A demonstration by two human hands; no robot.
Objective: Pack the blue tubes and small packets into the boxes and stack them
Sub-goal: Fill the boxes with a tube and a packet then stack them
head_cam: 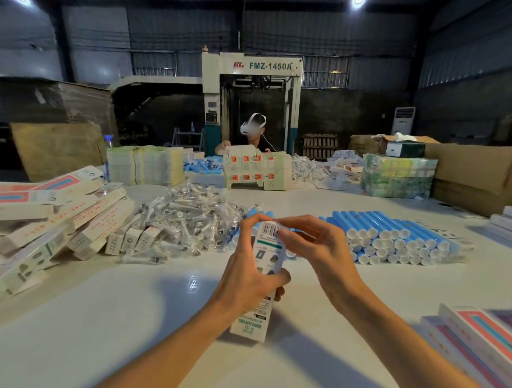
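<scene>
Left hand [247,273] grips box [251,324] over table [119,311] centre, tilted; right hand [316,243] pinches its top end; blue tubes [397,237] stacked toward right edge; packets [183,219] heaped left.

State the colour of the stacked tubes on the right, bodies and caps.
The tubes have blue bodies and white caps; head view.

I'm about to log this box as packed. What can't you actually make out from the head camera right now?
- Box contents and top flap, head view: the fingers of the left hand and right hand cover its top end.
- Blue tubes, head view: those behind both hands are partly hidden.
- Right-side boxes, head view: cut off by the right edge.
- Packets, head view: print too small to read.
</scene>
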